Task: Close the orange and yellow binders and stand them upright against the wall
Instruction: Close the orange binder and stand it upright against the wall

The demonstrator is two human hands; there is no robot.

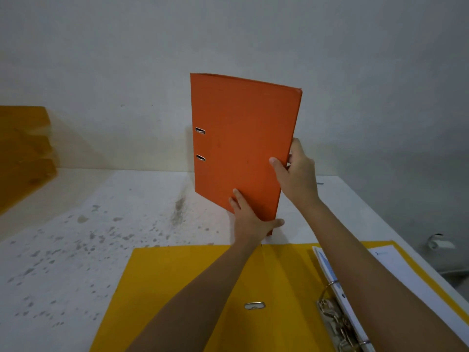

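Observation:
The orange binder [241,138] is shut and held upright in the air, slightly tilted, in front of the pale wall [228,34]. My left hand [250,217] grips its lower edge. My right hand [295,174] grips its right edge, thumb on the front cover. Below them the yellow binder [177,288] lies open and flat on the white table [76,237]. Its metal ring mechanism [335,318] and white papers [396,270] show at the right, partly hidden by my right forearm.
Several yellow-orange binders [22,153] stand stacked at the far left by the wall. The table is stained with grey specks. Its right edge runs diagonally past a small white fixture [439,243] lower down.

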